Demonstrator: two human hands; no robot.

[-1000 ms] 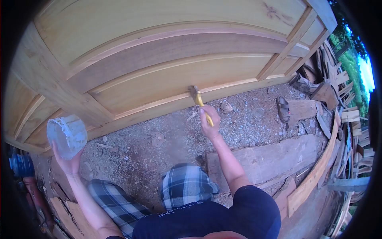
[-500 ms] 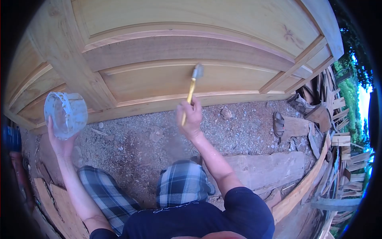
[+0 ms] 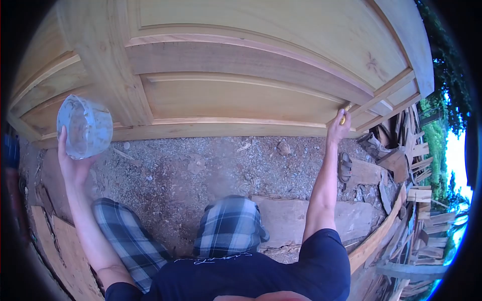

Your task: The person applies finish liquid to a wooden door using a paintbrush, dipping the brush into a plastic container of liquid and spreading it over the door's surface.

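My left hand (image 3: 75, 163) is closed around the lower side of a translucent plastic tub (image 3: 93, 129), which is tilted and smeared inside and on its rim. At the far right of the lower panel, my right hand (image 3: 339, 129) grips a paintbrush (image 3: 343, 120) by its yellow handle. The brush head is mostly hidden against the panel's corner moulding. A large wooden door (image 3: 241, 99) with framed panels lies on its long side before me, its surface pale and yellowish.
A sandal (image 3: 345, 167) lies on a board at the right. Wood scraps (image 3: 427, 215) are piled along the right edge. A wide plank (image 3: 321, 218) rests on the gravelly ground (image 3: 201, 160), and broken boards (image 3: 60, 246) lie at the lower left.
My right hand has moved the paintbrush rightward, from the middle of the lower panel to its right end. My left hand still holds the tub, slightly higher in view.
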